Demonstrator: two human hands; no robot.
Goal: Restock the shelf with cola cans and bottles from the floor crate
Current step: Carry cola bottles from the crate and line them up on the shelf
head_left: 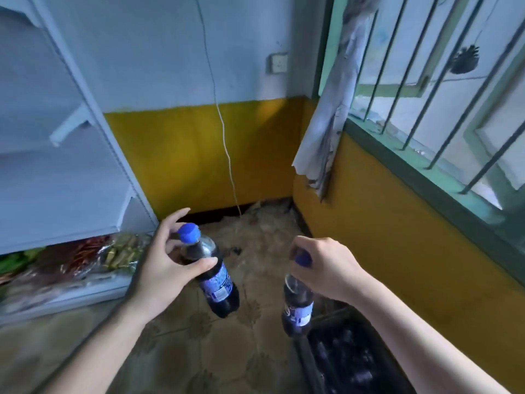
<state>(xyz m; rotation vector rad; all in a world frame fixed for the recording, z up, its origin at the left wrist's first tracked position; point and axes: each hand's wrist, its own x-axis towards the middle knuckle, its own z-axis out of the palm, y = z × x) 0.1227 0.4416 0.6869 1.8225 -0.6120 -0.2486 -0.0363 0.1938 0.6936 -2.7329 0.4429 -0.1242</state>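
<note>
My left hand [164, 263] grips a cola bottle [217, 282] with a blue cap and blue label around its neck, tilted, held above the floor. My right hand [324, 268] holds a second cola bottle [298, 308] by its blue cap from above, so it hangs upright. The dark floor crate [349, 362] sits at the lower right, under the right bottle, with more dark bottles blurred inside. The pale shelf unit [56, 172] stands at the left, its visible upper shelves bare.
Packets of snacks [93, 257] lie on the lowest shelf at the left. A yellow and pale blue wall with a hanging white cable [227, 149] faces me. A barred window [426, 95] and a curtain [329, 115] are at the right. Patterned floor lies between shelf and crate.
</note>
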